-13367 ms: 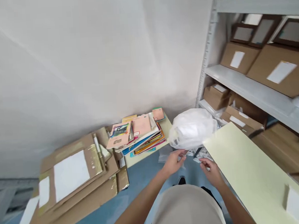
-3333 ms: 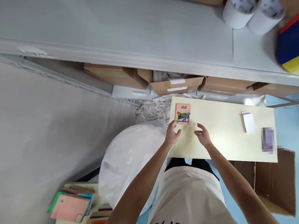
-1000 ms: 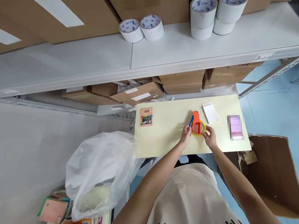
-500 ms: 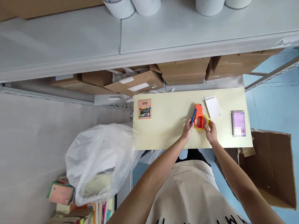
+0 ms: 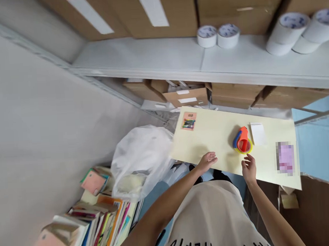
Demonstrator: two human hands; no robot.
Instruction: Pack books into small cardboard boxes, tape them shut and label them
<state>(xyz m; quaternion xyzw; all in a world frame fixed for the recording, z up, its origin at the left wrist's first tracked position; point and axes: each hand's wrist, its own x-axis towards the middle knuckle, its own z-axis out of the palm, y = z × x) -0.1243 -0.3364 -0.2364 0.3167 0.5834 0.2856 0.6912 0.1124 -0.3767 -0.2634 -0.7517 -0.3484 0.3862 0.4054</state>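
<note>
An orange tape dispenser [image 5: 243,139] with blue and yellow round parts lies on the pale yellow tabletop [image 5: 210,135], touched by neither hand. Just below it hovers my right hand [image 5: 249,168], fingers apart and slightly curled, holding nothing. My left hand [image 5: 207,162] is over the table's front edge, its fingers loosely stretched with nothing in them. A white pad [image 5: 258,133] lies to the right of the dispenser. At the table's left end is a pink booklet [image 5: 189,121] with a picture on it. A purple item [image 5: 285,157], blurred out, lies near the right end.
A grey shelf [image 5: 149,60] behind the table carries white tape rolls [image 5: 228,36] and cardboard boxes [image 5: 163,11]. To the left are a white plastic bag [image 5: 141,157] and rows of books [image 5: 103,223]. A large cardboard box [image 5: 320,213] stands at the lower right.
Both hands have let go of the tape dispenser and drawn back toward my body, the left one further left. The dispenser stays on the table. My view has turned to the left.
</note>
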